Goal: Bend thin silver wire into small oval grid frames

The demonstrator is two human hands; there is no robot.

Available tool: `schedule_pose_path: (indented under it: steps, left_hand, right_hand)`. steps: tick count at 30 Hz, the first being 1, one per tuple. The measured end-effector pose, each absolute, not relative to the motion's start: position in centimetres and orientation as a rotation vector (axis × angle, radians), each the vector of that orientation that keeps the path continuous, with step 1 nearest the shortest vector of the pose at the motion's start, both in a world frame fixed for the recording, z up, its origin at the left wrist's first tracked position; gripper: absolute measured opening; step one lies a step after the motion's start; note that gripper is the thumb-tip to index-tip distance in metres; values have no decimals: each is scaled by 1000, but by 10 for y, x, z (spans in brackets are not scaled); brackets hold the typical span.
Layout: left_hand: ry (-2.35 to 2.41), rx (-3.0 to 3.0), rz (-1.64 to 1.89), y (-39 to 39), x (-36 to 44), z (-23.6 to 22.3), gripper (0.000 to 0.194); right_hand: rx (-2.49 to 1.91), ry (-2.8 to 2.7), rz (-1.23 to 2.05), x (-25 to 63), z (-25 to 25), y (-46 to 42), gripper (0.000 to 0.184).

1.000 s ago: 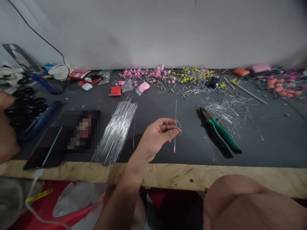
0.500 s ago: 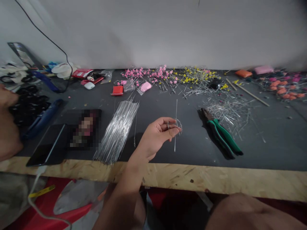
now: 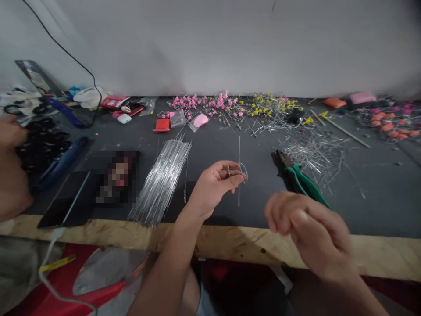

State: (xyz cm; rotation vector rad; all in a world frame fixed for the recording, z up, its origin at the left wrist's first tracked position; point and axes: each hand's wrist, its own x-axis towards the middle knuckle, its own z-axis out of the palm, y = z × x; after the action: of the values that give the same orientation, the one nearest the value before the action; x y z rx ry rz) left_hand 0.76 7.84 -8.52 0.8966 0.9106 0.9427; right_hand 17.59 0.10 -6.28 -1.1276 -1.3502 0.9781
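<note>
My left hand (image 3: 215,182) pinches a thin wire ring (image 3: 247,174) between thumb and fingers. A straight silver wire (image 3: 239,195) stands upright in the picture, crossing the ring at my fingertips. My right hand (image 3: 305,226) is over the table's front edge, its fingers curled in and a little blurred; what they may hold is hidden. Just beyond it lie pliers (image 3: 304,182) with green and black handles, partly covered by that hand. Left of my left hand lies a thick bundle of straight wires (image 3: 162,180), with a single twisted wire (image 3: 185,188) beside it.
Pink-tipped wires (image 3: 222,103) and yellow-tipped wires (image 3: 269,104) line the back. Loose wire pieces (image 3: 314,151) lie behind the pliers. Two phones, one a dark phone (image 3: 64,199) with a cable, are at left. Another person's hand (image 3: 11,131) is at the far left.
My right hand has come up into view from below, over the table's front edge, and now covers part of the pliers. My left hand keeps holding the ring and wire almost still.
</note>
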Motion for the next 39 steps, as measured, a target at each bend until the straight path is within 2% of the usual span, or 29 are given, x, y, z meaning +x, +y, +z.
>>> schedule_pose_path:
  steps: [3, 5, 9, 12, 16, 20, 23, 31, 39]
  left_hand:
    - [907, 889, 964, 78, 9, -85, 34]
    - [911, 869, 992, 78, 10, -83, 44]
    - [927, 845, 1043, 80, 10, -82, 51]
    - [936, 833, 1075, 80, 10, -84, 48]
    - [927, 819, 1104, 79, 13, -86, 37]
    - [913, 811, 1132, 78, 18, -89, 28]
    - [912, 792, 1174, 76, 23, -90, 26]
    - [892, 706, 1197, 70, 31, -85, 41]
    - [827, 609, 1173, 67, 31, -83, 10]
  right_hand:
    - [-1095, -1289, 1001, 180, -72, 18, 45]
    - [-1099, -1269, 1003, 184, -77, 28, 44]
    - [-1251, -1305, 971, 192, -84, 36, 19]
    - [-1295, -1199, 1047, 193, -90, 37, 11]
    - [-1301, -1081, 1180, 190, -96, 39, 19]
    - [-1336, -1126, 1335, 182, -97, 38, 18]
    - [-1305, -1112, 1455, 175, -97, 33, 28]
    - [-1438, -1116, 1300, 167, -91, 31, 16]
    - [-1526, -1122, 1190, 173, -88, 37, 13]
